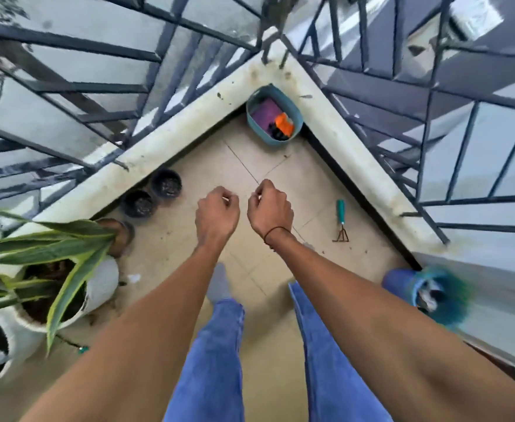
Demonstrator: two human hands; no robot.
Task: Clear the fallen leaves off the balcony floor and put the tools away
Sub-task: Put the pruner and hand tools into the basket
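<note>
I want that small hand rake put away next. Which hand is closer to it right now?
Right. The right hand hangs just left of the hand rake on the floor, with bare tile between them. The left hand is farther left, beyond the right hand.

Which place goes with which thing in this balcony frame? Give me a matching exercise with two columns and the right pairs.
Things:
1. teal plastic tub holding purple and orange items
2. small teal-handled hand rake
3. two small black round pots filled with soil
4. white planter with long green yellow-edged leaves

Places:
A. on the floor tiles by the right ledge
B. in the far corner where the ledges meet
C. at the left edge of the view, nearest the person
D. along the foot of the left ledge

Pairs: 1-B, 2-A, 3-D, 4-C
</note>
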